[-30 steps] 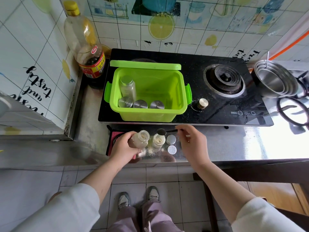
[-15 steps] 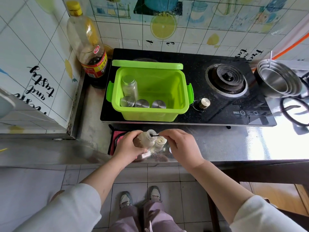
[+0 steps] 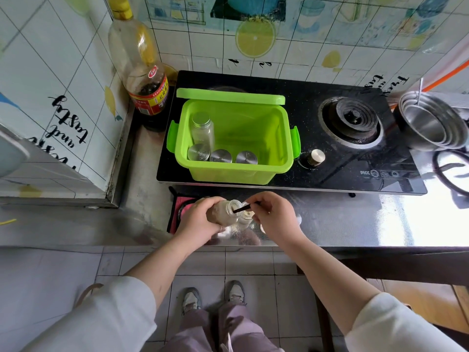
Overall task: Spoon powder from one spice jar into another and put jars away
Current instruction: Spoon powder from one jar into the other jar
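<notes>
Gripping a tilted spice jar [image 3: 224,210], left hand [image 3: 200,219] has its fingers curled round the glass body, the open mouth pointing right, above the near part of the steel counter [image 3: 355,219]. Pale powder shows inside. Right hand [image 3: 274,217] pinches a dark spoon [image 3: 243,208] between thumb and curled fingers, its left end at the tilted jar's mouth; the spoon bowl can't be made out. Second jar [image 3: 245,216] stands upright just right of the first, touching or nearly so, partly hidden under the fingers. A pink cloth [image 3: 177,212] lies left of the left hand. Farther back an open green box [image 3: 231,175] sits on the left side of the black stove [image 3: 355,174], with capped jars [image 3: 201,130] along its left and near walls. Oil bottle [image 3: 144,80] stands in the far left corner, stacked steel bowls [image 3: 429,123] at the far right.
</notes>
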Tool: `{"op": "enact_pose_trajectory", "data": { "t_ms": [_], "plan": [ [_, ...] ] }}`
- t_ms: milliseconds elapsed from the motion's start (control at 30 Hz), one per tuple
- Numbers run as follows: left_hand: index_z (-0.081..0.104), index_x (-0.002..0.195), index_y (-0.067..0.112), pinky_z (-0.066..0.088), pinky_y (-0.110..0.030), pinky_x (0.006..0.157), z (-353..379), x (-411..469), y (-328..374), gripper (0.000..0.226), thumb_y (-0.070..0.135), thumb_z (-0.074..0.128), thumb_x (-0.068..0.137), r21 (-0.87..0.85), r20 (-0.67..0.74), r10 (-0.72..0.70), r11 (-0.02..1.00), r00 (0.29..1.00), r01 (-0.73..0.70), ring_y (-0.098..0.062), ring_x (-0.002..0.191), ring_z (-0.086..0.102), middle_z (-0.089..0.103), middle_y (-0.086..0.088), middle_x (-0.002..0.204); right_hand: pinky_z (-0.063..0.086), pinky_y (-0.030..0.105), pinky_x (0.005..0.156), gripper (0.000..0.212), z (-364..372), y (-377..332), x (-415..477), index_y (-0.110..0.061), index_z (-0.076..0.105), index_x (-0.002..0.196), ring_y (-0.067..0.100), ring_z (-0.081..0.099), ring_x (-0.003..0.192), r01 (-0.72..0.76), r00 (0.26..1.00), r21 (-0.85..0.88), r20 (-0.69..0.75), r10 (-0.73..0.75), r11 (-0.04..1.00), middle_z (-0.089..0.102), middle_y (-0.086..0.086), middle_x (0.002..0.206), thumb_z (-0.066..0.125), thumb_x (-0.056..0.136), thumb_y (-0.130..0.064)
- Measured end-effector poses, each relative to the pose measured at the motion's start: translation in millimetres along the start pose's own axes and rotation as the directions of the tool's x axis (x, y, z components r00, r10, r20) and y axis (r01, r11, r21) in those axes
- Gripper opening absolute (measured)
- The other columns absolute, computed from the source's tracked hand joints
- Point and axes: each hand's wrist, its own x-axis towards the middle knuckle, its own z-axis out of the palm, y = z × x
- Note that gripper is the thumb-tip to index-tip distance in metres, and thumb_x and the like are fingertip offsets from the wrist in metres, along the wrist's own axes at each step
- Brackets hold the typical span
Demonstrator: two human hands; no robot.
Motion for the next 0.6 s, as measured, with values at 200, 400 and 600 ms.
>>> {"op": "enact_pose_trajectory", "data": {
  "t_ms": [200, 400, 600],
  "plan": [
    [0.064, 0.113, 0.034, 0.054, -0.04, 0.087, 0.2, 2.9, -2.4, 0.066, -0.001, 0.082, 0.061, -0.045, -0.012, -0.021, 0.999, 1.0, 0.021, -0.013, 0.101, 0.059, 0.062, 0.016, 0.108, 0.05, 0.021, 0.056, 0.019, -1.9, -2.7, -1.4, -0.012, 0.067, 0.087, 0.009, 0.058, 0.054, -0.176, 0.984, 0.299, 0.031, 0.175, 0.938, 0.069, 0.005, 0.076, 0.054, 0.093, 0.0],
    [0.063, 0.117, 0.034, 0.048, -0.019, 0.082, 0.8, 5.7, -3.8, 0.067, 0.002, 0.083, 0.061, -0.007, -0.004, -0.018, 1.0, 1.0, 0.018, -0.012, 0.104, 0.058, 0.063, 0.012, 0.112, 0.054, 0.022, 0.059, 0.016, -5.0, -4.0, -1.6, -0.009, 0.067, 0.091, 0.008, 0.059, 0.057, -0.235, 0.971, 0.447, 0.068, 0.229, 0.863, 0.07, 0.004, 0.075, 0.054, 0.094, 0.0],
    [0.062, 0.119, 0.035, 0.047, -0.027, 0.091, 2.2, 8.9, -4.0, 0.069, 0.004, 0.083, 0.061, 0.017, 0.001, -0.023, 1.0, 1.0, 0.023, -0.013, 0.106, 0.057, 0.062, 0.012, 0.115, 0.056, 0.028, 0.067, 0.014, -8.9, -4.5, -3.4, -0.009, 0.067, 0.092, 0.014, 0.061, 0.065, -0.248, 0.968, 0.507, 0.088, 0.237, 0.826, 0.071, 0.012, 0.083, 0.056, 0.094, -0.001]
  ]
}}
